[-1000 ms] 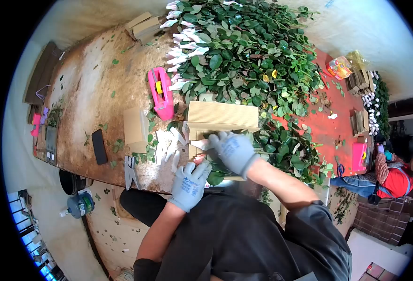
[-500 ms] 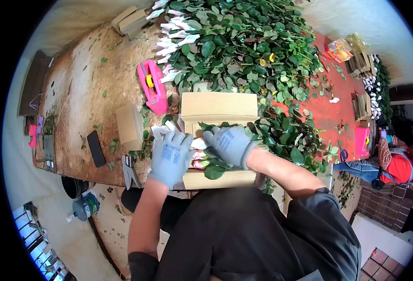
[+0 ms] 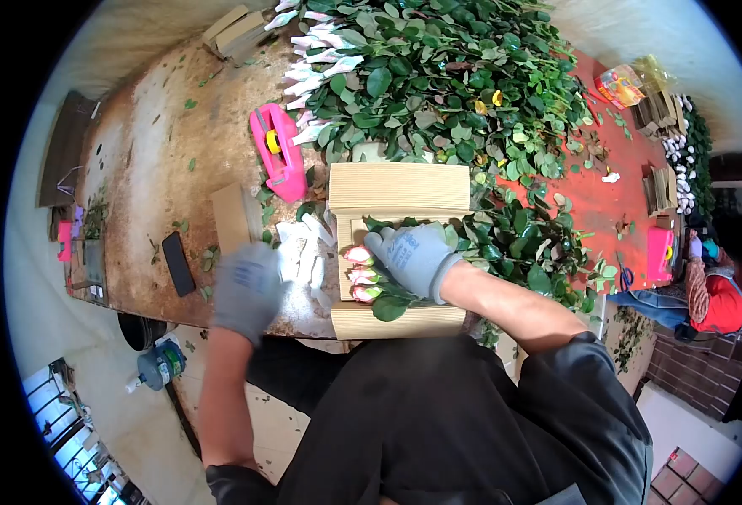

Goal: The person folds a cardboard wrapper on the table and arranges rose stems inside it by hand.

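My right hand (image 3: 413,259), in a grey glove, presses on the leafy stems of three pink roses (image 3: 364,275); its fingers are together over them. The roses lie side by side on corrugated cardboard (image 3: 400,187), whose upper and lower flaps stand out around them. My left hand (image 3: 249,290), gloved too, is blurred by motion left of some white paper sleeves (image 3: 300,263), and its fingers cannot be made out. A flat cardboard piece (image 3: 233,220) lies just beyond it. Above is a pink tape dispenser (image 3: 278,151) with yellow tape.
A large heap of leafy stems (image 3: 438,84) with white-wrapped heads covers the table's far side. A black phone (image 3: 178,264) lies at left. Blue scissors (image 3: 624,271) and a pink dispenser (image 3: 660,253) are at right, near a person in red (image 3: 720,303).
My left hand has moved left from the rose heads, past the paper sleeves. The white wrap near the roses is gone from them and three pink heads now show. My right hand stays on the stems.
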Demonstrator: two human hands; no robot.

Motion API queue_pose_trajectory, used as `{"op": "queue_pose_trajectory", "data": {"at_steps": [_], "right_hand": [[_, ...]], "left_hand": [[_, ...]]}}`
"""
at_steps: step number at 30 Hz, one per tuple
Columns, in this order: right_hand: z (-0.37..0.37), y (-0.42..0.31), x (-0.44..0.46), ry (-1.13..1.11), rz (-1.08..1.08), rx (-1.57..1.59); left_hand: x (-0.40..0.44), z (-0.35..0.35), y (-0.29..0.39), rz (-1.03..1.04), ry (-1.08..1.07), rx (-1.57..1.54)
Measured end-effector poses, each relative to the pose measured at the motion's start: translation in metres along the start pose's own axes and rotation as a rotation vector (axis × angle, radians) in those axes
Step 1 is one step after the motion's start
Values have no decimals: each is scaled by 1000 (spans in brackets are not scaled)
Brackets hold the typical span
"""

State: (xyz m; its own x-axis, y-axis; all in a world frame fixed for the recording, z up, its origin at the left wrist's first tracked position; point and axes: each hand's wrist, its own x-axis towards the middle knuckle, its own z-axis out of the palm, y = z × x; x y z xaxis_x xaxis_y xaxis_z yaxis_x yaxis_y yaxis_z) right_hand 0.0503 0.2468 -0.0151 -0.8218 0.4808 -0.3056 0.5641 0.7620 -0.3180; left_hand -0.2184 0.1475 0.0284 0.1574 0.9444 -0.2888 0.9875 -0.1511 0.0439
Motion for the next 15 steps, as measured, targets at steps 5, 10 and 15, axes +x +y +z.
{"op": "queue_pose_trajectory", "data": {"at_steps": [5,10,15], "right_hand": [[11,-1,-3,68,-22,-49],[19,-1,-12,166,-68,-26],[3,-4,-11,14,-36,-34]], "left_hand": [[-2,26,92,388,195,-240],[-4,37,101,361,152,-249],[0,16,99,347,142,-270]]}}
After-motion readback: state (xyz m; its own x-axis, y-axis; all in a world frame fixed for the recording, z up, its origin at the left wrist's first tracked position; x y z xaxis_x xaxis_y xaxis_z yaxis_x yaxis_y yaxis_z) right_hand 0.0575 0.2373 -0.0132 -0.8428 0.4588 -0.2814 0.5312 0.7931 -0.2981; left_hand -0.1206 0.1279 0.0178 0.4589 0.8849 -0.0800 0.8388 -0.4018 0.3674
